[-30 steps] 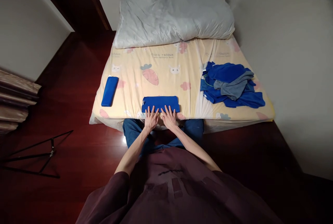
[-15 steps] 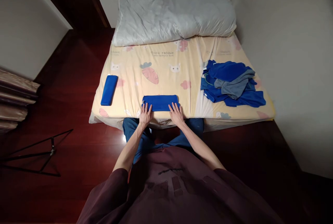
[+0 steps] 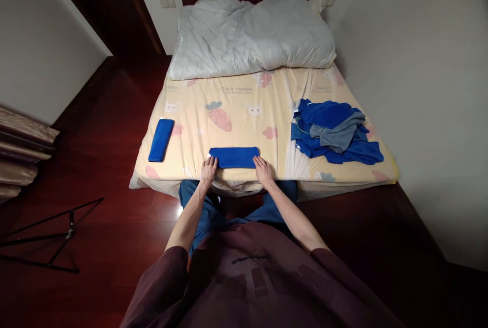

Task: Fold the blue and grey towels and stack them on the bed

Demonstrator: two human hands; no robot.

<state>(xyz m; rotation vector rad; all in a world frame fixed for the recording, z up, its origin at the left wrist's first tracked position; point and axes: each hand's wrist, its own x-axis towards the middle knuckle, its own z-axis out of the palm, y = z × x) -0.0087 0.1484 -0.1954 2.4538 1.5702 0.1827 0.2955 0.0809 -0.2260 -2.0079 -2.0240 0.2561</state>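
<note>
Head view: blue cloth rectangle (image 3: 160, 140) lies folded; left hand (image 3: 208, 170) and right hand (image 3: 263, 170) touch folded blue strip (image 3: 234, 157), grip unclear; rumpled blue-grey cloth heap (image 3: 331, 137) is unfolded.

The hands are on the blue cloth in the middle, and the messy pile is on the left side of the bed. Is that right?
Not quite: the head view shows the messy pile on the right side of the bed. The rest is right.

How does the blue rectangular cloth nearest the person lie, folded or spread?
Folded: the blue rectangular cloth is a narrow, neat strip, unlike the blue and grey fabric heap.
</note>
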